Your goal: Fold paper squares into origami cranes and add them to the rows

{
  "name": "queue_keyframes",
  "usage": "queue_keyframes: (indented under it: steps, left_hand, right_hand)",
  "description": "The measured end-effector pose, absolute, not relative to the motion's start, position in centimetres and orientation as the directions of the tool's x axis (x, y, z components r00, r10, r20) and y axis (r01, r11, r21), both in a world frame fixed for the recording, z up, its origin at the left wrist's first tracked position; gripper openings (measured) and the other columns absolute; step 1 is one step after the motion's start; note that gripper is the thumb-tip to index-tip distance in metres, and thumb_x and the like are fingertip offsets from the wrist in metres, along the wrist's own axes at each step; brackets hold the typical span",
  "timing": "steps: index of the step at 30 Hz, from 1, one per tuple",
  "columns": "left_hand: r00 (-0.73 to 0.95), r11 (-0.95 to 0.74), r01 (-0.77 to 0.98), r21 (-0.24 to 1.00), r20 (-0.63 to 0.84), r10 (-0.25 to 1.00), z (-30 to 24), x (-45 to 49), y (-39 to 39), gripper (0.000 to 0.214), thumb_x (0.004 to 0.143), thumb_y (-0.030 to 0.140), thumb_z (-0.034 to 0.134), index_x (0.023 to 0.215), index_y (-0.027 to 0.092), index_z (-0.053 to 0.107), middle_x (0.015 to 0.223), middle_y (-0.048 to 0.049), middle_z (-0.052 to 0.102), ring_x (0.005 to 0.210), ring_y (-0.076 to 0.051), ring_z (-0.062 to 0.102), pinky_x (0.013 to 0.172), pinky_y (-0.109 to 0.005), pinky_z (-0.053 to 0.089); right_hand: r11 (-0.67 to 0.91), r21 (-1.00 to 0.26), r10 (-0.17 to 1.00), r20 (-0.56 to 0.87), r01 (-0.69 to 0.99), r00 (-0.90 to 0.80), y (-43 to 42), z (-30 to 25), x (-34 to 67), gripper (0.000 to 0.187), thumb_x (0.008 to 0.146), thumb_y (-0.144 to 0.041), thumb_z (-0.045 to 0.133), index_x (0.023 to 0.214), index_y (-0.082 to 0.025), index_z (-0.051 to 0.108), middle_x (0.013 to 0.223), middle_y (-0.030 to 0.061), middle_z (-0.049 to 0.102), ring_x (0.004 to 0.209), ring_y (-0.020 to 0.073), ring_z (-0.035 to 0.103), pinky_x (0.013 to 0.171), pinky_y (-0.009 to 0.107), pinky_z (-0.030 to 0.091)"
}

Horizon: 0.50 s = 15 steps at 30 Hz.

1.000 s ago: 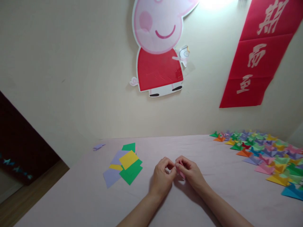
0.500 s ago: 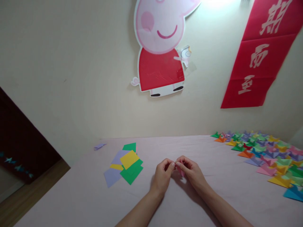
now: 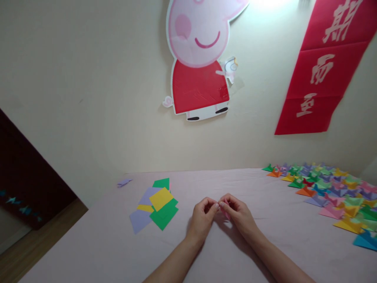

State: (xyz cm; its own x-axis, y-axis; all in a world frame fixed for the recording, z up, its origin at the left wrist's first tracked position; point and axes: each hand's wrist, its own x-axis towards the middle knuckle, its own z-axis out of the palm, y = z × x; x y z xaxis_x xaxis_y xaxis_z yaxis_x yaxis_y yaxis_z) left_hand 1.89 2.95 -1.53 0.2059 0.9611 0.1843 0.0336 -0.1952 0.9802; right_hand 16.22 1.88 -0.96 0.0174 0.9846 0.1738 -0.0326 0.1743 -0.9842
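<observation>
My left hand (image 3: pixel 202 220) and my right hand (image 3: pixel 240 215) meet at the middle of the pink-covered table (image 3: pixel 97 243). Both pinch a small folded pink paper piece (image 3: pixel 225 210) between their fingertips, just above the cloth. Most of the piece is hidden by my right fingers. A loose pile of flat paper squares (image 3: pixel 156 206) in green, yellow and purple lies to the left of my left hand.
Several folded paper figures (image 3: pixel 332 188) in many colours cover the table's right side. A small purple folded piece (image 3: pixel 123 182) sits near the far left edge. A cartoon pig cut-out (image 3: pixel 200 59) and a red banner (image 3: pixel 321 67) hang on the wall behind.
My fingertips have closed tighter together over the pink paper piece, which now shows less. The hands stay in the same place.
</observation>
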Motion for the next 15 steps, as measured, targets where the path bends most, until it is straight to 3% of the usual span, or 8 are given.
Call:
queue_keyframes:
  steps: [11, 15]
  left_hand:
    - [0.154, -0.355, 0.356, 0.864, 0.32, 0.935, -0.3, 1.7, 1.9, 0.017, 0.085, 0.029, 0.057, 0.072, 0.019, 0.061, 0.076, -0.0006, 0.061, 0.076, -0.017, 0.055, 0.07, -0.027, 0.039]
    - [0.132, -0.345, 0.358, 0.868, 0.319, 0.939, -0.1, 1.7, 1.9, 0.017, 0.085, 0.028, 0.056, 0.07, 0.02, 0.058, 0.074, 0.0, 0.06, 0.076, -0.018, 0.054, 0.071, -0.028, 0.038]
  right_hand:
    - [0.169, -0.986, 0.986, 0.169, -0.015, -0.015, 1.8, -1.2, 16.2, 0.04, 0.074, -0.056, 0.07, 0.067, -0.02, 0.055, 0.057, -0.0058, 0.047, 0.054, 0.0109, 0.04, 0.052, 0.024, 0.031]
    - [0.171, -0.985, 0.985, 0.171, -0.033, -0.02, 1.7, -1.0, 16.1, 0.04, 0.074, -0.056, 0.07, 0.068, -0.019, 0.056, 0.06, -0.0048, 0.048, 0.058, 0.0121, 0.042, 0.056, 0.025, 0.034]
